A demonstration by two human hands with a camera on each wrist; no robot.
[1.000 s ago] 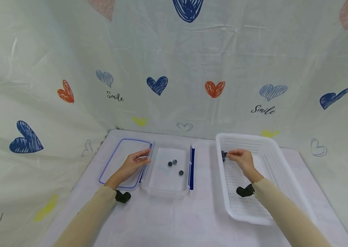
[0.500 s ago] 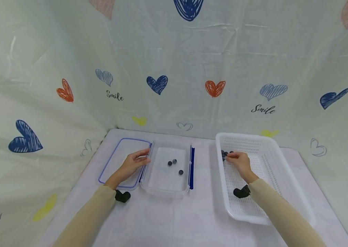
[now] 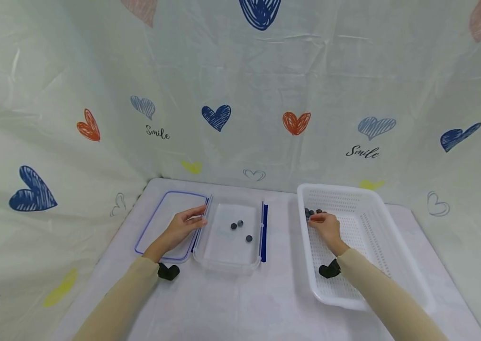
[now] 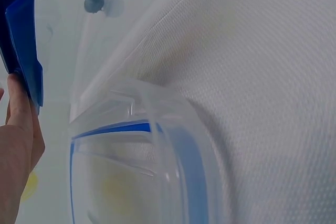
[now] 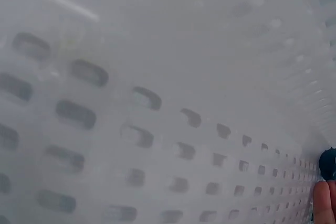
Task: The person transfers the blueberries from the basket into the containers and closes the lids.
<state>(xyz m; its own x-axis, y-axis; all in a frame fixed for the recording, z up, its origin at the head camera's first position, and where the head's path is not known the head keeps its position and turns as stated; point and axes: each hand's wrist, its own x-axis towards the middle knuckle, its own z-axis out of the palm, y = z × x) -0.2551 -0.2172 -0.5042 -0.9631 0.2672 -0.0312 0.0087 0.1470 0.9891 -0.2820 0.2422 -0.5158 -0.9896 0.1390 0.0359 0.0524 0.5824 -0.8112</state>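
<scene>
In the head view my left hand [image 3: 178, 230] lies at the left side of a clear plastic container [image 3: 219, 251], its fingers extended. The left wrist view shows those fingers touching a blue latch flap [image 4: 23, 40]. Three loose blueberries [image 3: 249, 238] sit inside the container. My right hand [image 3: 327, 231] is inside a white perforated basket [image 3: 314, 284], thumb and fingertips brought together near the left wall. A blueberry [image 5: 328, 163] shows right at its fingertips in the right wrist view. More blueberries [image 3: 319, 211] lie just beyond that hand, partly hidden by it.
A clear lid with a blue seal [image 3: 155, 222] lies left of the container, partly under my left arm. Another blue latch flap [image 3: 264, 237] hangs along the container's right side. Behind the white-covered table [image 3: 231, 308] hangs a heart-printed curtain [image 3: 257, 85].
My right hand has shifted slightly left and nearer to me within the basket, uncovering more blueberries behind it. The left hand and the container have stayed in place.
</scene>
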